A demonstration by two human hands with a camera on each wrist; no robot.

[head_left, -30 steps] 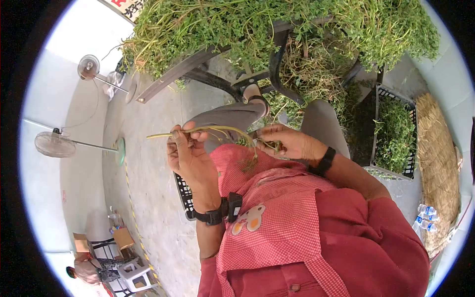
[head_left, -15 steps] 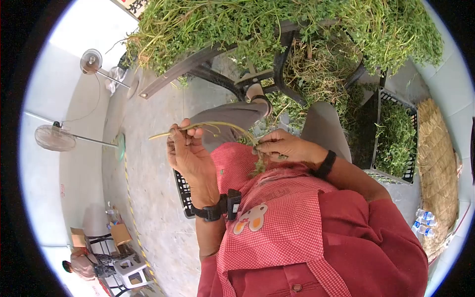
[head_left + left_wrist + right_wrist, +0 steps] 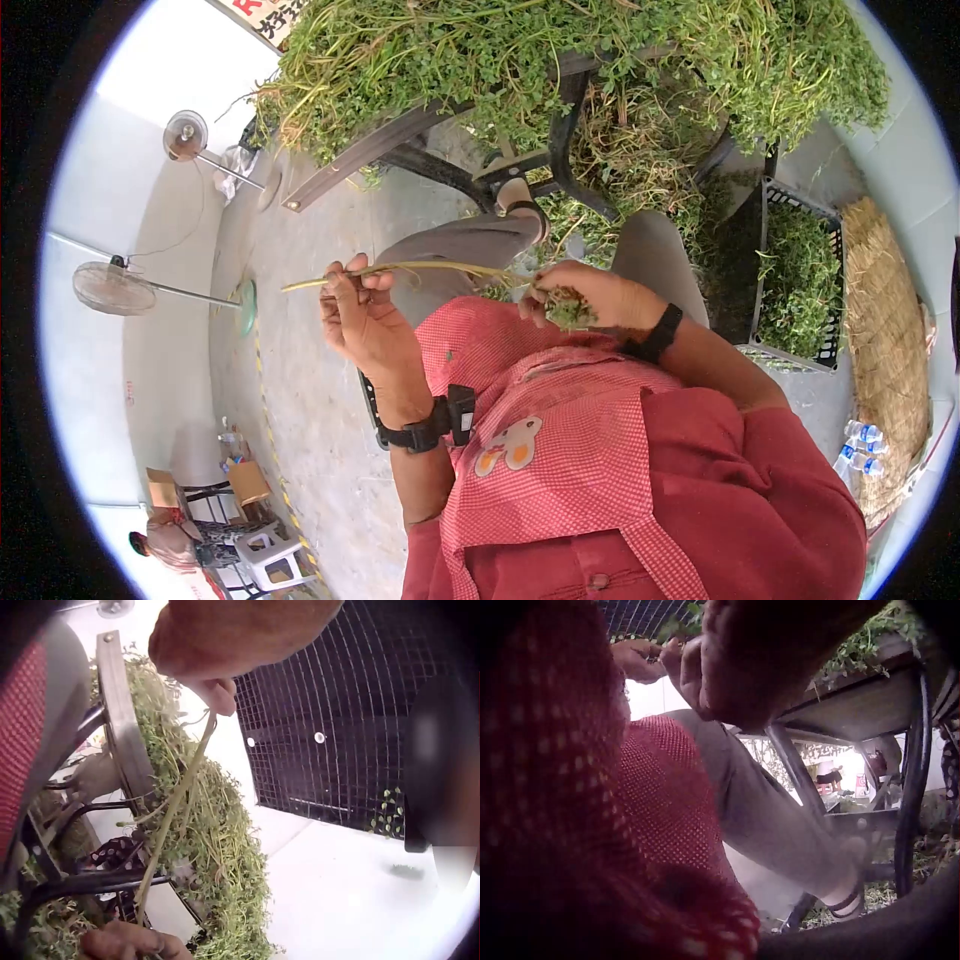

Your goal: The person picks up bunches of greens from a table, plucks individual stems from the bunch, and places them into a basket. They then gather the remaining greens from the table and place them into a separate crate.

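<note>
A long yellow-green plant stem [image 3: 440, 265] stretches nearly straight between my two hands over the lap. My left hand [image 3: 372, 330] pinches it near one end, with a short piece sticking out past the fingers. My right hand [image 3: 595, 295] grips the other end, and a small leafy tip [image 3: 572, 310] bunches at its fingers. In the left wrist view the stem [image 3: 176, 802] runs from the left hand [image 3: 232, 645] down to the right-hand fingers [image 3: 131, 941]. The right wrist view has the right hand [image 3: 761, 660] dark and close, the left hand [image 3: 639, 661] beyond it.
A table [image 3: 350, 160] heaped with green plants [image 3: 430, 90] stands ahead. More cut stems [image 3: 650, 130] lie beneath it. To the right are a black crate [image 3: 835, 255] of greens and a straw roll [image 3: 880, 340]. Fans [image 3: 112, 290] stand left; a crate [image 3: 372, 400] sits beside my lap.
The stem was arched and is now pulled straighter. My left hand has shifted a little left and down. The leafy tip that hung below my right hand now bunches against its fingers.
</note>
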